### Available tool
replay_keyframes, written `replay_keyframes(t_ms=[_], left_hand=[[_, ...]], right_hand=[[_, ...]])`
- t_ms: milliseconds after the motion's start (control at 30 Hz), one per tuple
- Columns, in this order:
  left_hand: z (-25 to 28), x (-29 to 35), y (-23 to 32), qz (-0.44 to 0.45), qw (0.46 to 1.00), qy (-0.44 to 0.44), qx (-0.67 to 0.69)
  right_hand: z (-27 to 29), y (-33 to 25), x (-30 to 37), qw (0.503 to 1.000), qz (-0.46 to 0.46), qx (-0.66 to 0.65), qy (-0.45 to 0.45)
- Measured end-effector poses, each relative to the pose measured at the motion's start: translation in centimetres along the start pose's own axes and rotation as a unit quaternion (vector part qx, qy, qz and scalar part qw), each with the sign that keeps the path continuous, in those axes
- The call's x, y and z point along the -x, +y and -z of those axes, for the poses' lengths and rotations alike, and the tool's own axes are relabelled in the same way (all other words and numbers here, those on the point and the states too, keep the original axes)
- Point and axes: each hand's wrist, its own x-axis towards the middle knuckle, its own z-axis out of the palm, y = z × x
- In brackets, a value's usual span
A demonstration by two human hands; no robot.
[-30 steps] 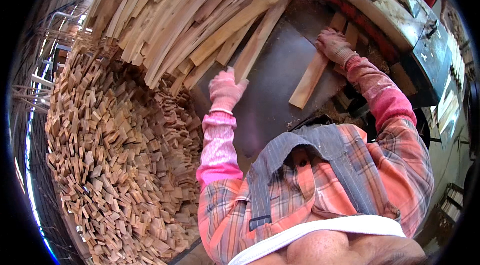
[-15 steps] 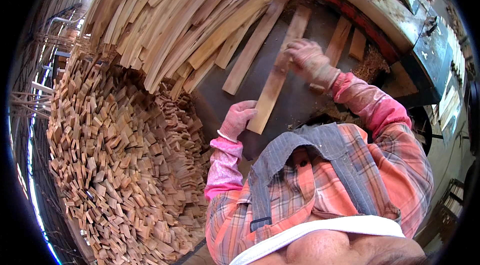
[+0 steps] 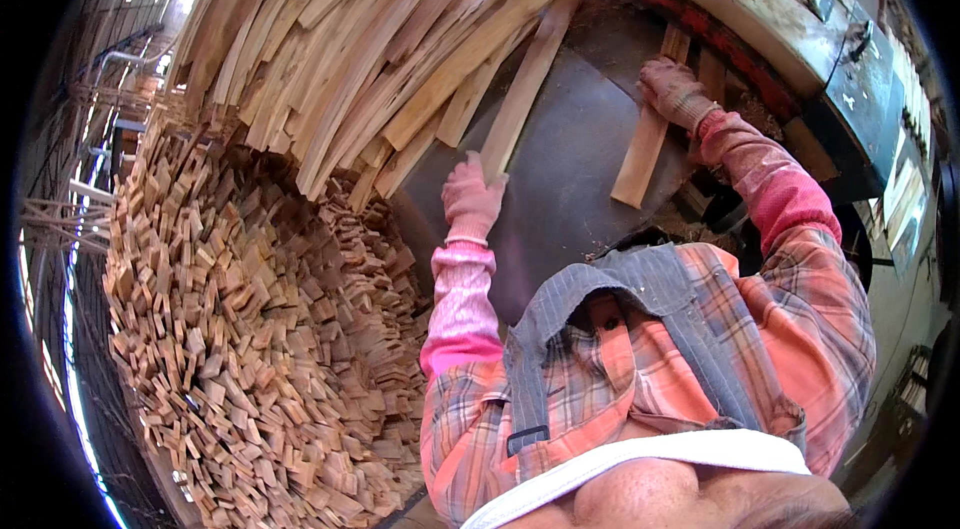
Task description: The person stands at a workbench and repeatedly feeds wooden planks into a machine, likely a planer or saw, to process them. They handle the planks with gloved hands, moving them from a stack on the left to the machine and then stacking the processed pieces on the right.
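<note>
Plank point(image 3: 642, 157) partly behind right hand point(image 3: 674, 91)

Before the person point(image 3: 655, 369) lies a worktable point(image 3: 570, 149). Long wooden slats point(image 3: 340, 49) lie heaped across its far left, near ends pointing toward the person. Left of the worktable, and nearer, is a mass of short wood pieces point(image 3: 240, 349). Along the heap's right side lies a single slat point(image 3: 530, 84), with the left hand point(image 3: 472, 199) at its near end. Well to the right, another slat point(image 3: 638, 167) lies under the right hand point(image 3: 678, 91). Beyond, at far right, stands a machine housing point(image 3: 855, 109).
</note>
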Motion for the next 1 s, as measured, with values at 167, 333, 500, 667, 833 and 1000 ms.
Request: replay_keyframes(t_ms=[167, 333, 500, 667, 833, 1000], left_hand=[[2.8, 5.4, -3.0, 0.012, 0.721, -0.251, 0.645], [2.5, 8.1, -4.9, 0.091, 0.631, -0.278, 0.718], [2.8, 8.6, -4.3, 0.078, 0.739, -0.249, 0.621], [3.4, 8.5, -2.6, 0.115, 0.781, -0.325, 0.520], [5.0, 0.8, -1.3, 0.006, 0.981, 0.017, 0.194], [7.1, -8.3, -3.8, -0.001, 0.979, 0.138, -0.152]], right_hand=[[0.2, 1.9, -0.1, 0.996, -0.087, -0.005, 0.004], [1.2, -4.0, -0.4, 0.999, 0.024, -0.027, 0.031], [1.9, -14.8, -0.5, 0.968, 0.209, -0.112, 0.081], [-0.3, -16.8, 0.7, 0.971, 0.212, -0.095, 0.048], [-2.6, -9.5, 0.4, 0.979, 0.147, -0.135, 0.047], [-1.2, -4.5, -2.4, 0.994, 0.105, -0.025, -0.020]])
